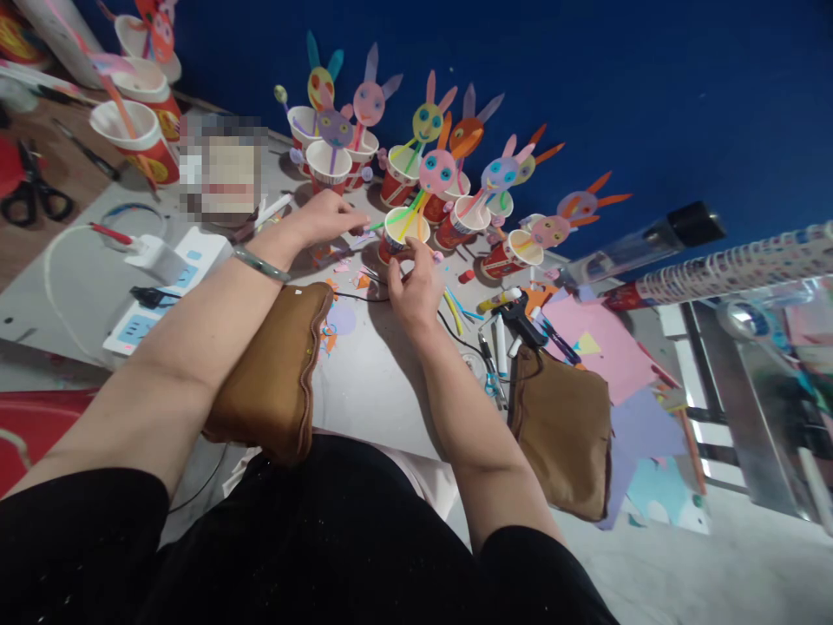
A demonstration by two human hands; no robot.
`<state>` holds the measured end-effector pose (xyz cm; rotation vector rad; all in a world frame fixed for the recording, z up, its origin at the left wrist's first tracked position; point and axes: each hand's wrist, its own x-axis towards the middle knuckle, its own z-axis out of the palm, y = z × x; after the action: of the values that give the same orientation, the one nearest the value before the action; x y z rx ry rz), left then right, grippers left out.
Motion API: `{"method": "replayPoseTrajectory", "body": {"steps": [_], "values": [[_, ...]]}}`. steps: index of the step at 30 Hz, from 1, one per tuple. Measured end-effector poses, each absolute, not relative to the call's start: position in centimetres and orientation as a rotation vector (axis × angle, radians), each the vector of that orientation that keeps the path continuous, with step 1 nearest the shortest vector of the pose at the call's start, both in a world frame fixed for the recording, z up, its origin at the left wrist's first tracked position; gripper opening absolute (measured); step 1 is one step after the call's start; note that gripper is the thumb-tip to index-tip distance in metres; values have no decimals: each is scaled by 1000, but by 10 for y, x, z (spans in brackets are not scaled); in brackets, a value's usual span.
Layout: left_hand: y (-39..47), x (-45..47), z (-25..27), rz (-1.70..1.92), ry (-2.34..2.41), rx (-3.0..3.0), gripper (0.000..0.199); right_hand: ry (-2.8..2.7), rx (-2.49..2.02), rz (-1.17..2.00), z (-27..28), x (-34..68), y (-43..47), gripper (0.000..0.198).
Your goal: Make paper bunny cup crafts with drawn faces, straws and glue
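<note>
One red-and-white paper cup [389, 246] is set on the grey tabletop [383, 373], between two bare hands; its lower front is partly hidden by the right hand [416, 282]. One pink rabbit face [437, 171] is held above the cup on a stem. At the cup's left, the left hand [331, 217] is seen with fingers drawn together at the tip of a green strip [396, 221]; whether the strip is gripped or only touched cannot be told. At the cup's near side, the right hand is half curled, with thumb and forefinger apart by an orange strip [420, 227]; its hold cannot be told either, as the other fingers are hidden.

Behind and beside the cup, nine more rabbit faces [428, 121] can be counted, and at least eight more cups [329, 161]; several are overlapped, so the exact number of cups is unclear. Far to the cup's left, at least three other cups [127, 123] are seen, with one pair of scissors [36, 187] and one white power strip [173, 295], partly covered by the left forearm. One object left of the cup is blurred into pixelated squares [221, 169].

Nearer than the cup, two brown cushions [563, 434] are placed, one at each side. To the cup's right, one black glue gun [524, 321] is seen among pens, and a patterned roll [735, 265] is cut off by the picture's edge.
</note>
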<state>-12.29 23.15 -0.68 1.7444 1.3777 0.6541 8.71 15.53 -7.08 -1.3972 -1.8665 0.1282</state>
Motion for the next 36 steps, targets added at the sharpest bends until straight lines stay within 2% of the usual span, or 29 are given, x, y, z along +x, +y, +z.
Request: {"method": "replayPoseTrajectory", "body": {"steps": [4,8,16,36], "values": [[228,-121,-1,645,1480,1679,38,-1867,-1397,125,-70,86,154,41],[229,-122,0,582,1438,1831,26,-1867,-1401,131,-67,86,153,41],[230,-119,-4,602,1472,1816,16,-1858,-1419,158,-65,84,151,42],[234,-118,-10,641,1476,1849,16,-1859,-1421,163,-62,83,149,40]]}}
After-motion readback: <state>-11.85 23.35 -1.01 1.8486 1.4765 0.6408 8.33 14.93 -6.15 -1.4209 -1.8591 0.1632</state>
